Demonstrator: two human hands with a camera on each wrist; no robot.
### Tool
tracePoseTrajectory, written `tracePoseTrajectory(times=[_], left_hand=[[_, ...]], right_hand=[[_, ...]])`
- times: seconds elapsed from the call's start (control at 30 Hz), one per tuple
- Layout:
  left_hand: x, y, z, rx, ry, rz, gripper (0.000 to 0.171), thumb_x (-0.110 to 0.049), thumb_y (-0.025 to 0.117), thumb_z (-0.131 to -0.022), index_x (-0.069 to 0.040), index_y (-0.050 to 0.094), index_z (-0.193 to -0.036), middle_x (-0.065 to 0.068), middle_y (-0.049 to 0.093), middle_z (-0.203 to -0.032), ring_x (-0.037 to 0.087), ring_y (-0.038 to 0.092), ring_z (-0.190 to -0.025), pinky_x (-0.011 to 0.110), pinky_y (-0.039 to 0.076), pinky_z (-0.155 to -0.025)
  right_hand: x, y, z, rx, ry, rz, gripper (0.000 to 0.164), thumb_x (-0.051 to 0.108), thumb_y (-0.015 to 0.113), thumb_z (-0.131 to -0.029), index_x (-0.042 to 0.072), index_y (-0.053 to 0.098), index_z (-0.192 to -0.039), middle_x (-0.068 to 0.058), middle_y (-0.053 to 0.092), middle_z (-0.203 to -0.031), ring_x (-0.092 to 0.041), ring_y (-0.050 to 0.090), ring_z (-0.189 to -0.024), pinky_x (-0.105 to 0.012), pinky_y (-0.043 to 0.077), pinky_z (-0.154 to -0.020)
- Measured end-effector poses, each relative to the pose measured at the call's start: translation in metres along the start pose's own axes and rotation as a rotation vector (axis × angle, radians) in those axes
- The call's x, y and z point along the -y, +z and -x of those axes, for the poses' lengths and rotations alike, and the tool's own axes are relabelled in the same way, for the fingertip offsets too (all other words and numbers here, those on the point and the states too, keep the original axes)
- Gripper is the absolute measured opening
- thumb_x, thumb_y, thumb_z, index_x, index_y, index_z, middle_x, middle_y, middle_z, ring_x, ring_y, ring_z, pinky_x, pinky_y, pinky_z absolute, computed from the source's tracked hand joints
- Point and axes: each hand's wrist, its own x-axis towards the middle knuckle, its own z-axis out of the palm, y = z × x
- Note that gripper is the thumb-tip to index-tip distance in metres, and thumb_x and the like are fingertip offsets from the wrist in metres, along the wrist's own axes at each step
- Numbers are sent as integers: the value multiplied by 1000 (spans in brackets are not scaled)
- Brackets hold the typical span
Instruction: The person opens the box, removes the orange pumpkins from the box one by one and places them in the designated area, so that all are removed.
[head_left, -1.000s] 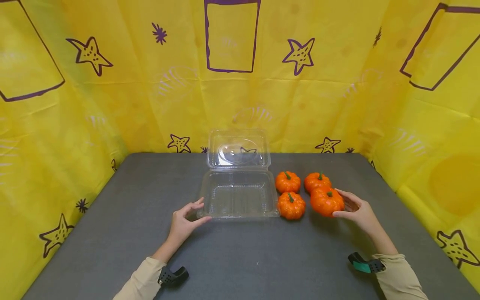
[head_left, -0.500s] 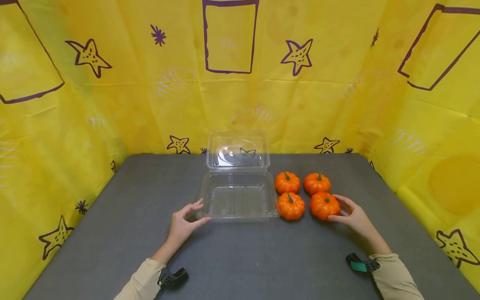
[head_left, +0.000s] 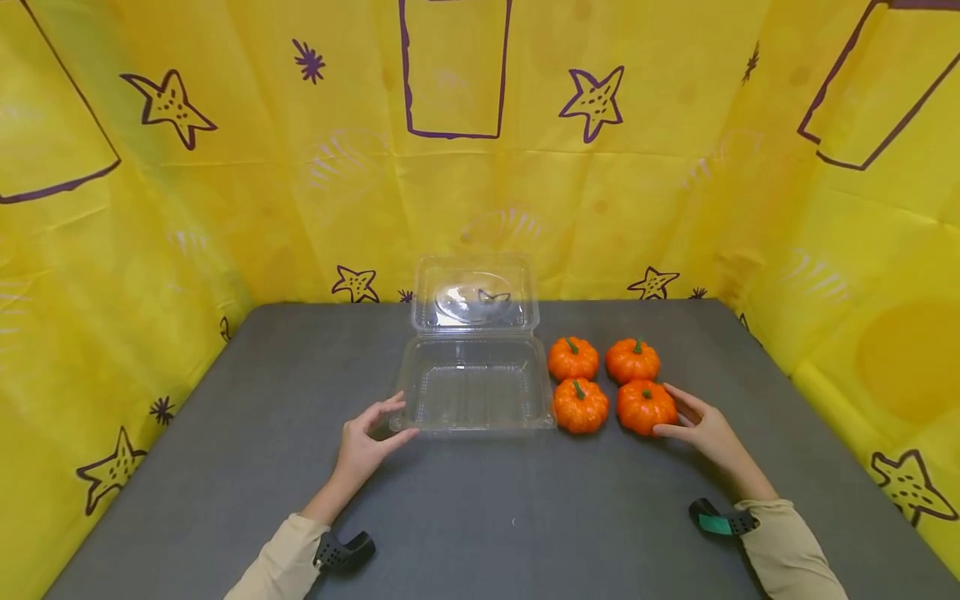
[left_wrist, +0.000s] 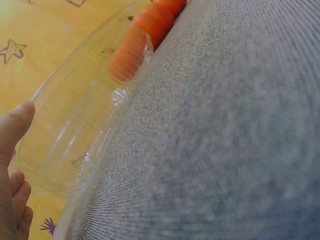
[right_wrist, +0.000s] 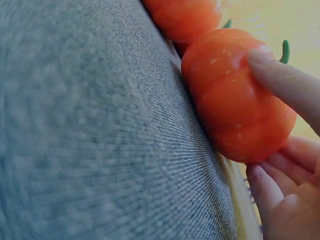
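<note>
A clear plastic clamshell container (head_left: 480,431) stands with its lid (head_left: 475,296) raised at the back. My left hand (head_left: 358,452) holds its front left corner, thumb at the rim in the left wrist view. To the right, my right hand (head_left: 712,437) grips a small orange pumpkin (head_left: 646,407) on its right side. The right wrist view shows the thumb across this pumpkin (right_wrist: 235,100) and fingers at its lower side, down at the table. Three more pumpkins sit beside it: one front left (head_left: 581,407), one back left (head_left: 573,359), one back right (head_left: 633,361).
The grey tabletop (head_left: 480,517) lies under everything. Yellow cloth (head_left: 225,208) printed with purple stars hangs around the back and both sides. Black bands (head_left: 347,552) are worn on both wrists, over beige sleeves.
My right hand has lowered the pumpkin from above the table to a spot in front of the back right pumpkin. The left hand stays at the container's corner.
</note>
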Motion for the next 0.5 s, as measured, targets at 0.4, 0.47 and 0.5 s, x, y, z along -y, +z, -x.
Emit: tracePoseTrajectory(times=[0.4, 0.47, 0.5], left_hand=[[-5, -10, -2, 114, -103, -24, 63, 2, 78, -63, 8, 51, -120, 22, 56, -112, 35, 53, -104, 27, 39, -90], [1, -16, -5, 151, -139, -12, 70, -2, 77, -67, 2, 45, -129, 21, 55, -115, 35, 51, -106, 39, 37, -93], [4, -20, -9, 163, -154, -26, 73, -5, 76, -69, -2, 42, -133, 20, 54, -118, 34, 49, -109, 45, 35, -93]], right_hand=[[6, -6, -1, -11, -197, 120, 74, 2, 69, -77, -3, 28, -138, -27, 29, -136, -16, 34, -123, -9, 32, -88], [20, -9, -2, -69, -341, 179, 71, -7, 69, -74, -3, 33, -136, -27, 32, -135, -6, 34, -121, -9, 29, -90], [31, -9, -3, -107, -417, 221, 70, -11, 68, -72, -4, 36, -134, -28, 34, -133, -6, 34, -121, -10, 28, -91]])
